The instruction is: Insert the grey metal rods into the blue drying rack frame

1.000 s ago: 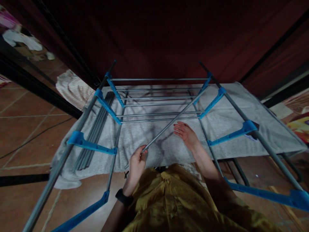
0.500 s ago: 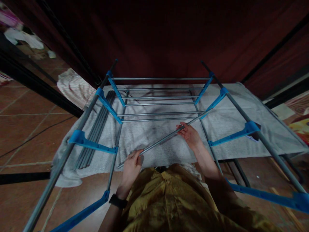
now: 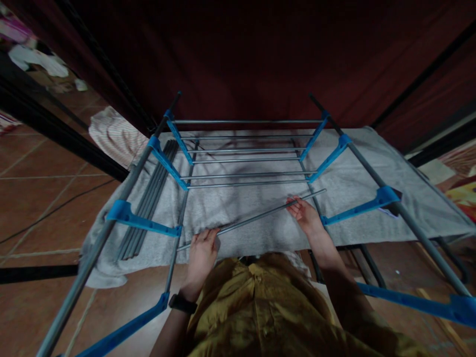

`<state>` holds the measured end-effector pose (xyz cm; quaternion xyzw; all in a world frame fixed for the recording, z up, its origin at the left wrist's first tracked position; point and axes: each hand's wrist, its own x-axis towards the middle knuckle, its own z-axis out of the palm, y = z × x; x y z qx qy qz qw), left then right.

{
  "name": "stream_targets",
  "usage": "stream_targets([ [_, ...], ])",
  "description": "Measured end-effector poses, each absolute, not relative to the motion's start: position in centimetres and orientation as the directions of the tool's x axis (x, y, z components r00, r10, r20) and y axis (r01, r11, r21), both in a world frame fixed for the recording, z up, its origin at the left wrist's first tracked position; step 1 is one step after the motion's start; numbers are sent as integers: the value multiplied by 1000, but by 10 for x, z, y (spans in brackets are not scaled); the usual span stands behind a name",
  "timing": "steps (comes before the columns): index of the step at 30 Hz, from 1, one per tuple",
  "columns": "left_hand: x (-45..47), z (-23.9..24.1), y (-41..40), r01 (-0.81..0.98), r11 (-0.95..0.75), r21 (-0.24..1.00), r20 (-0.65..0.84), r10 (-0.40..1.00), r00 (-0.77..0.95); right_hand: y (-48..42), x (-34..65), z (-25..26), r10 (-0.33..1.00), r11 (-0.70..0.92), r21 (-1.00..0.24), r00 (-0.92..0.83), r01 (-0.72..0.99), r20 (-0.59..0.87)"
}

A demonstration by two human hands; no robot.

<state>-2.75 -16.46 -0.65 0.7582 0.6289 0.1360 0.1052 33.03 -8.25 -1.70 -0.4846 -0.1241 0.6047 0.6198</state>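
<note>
A thin grey metal rod slants across the front of the frame, its right end higher in view. My left hand is closed around it near its left end. Toward the other end, my right hand grips the rod between thumb and fingers. Around them stands a rack of grey tubes with blue plastic brackets, among them a left bracket and a right bracket. Several crossbars, such as the nearest crossbar, join the brackets farther back. The rod touches none of the blue brackets.
Several loose grey rods lie side by side on the grey cloth at the left. A dark red curtain hangs behind. Brown floor tiles and a striped cloth show at the left.
The rod's right end has swung down toward me, so the rod slants less. My right hand has moved right and nearer; my left hand has barely shifted.
</note>
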Motion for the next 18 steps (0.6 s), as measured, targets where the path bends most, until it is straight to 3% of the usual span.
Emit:
stream_targets([
  [7,-26,-11,-160,966,-200,166,97,978,186,-89,336,-36,830,-205,-717,270,-666,-488],
  [18,-30,-13,-149,980,-164,116,183,973,141,-102,338,-56,803,-201,-658,262,-725,-535],
])
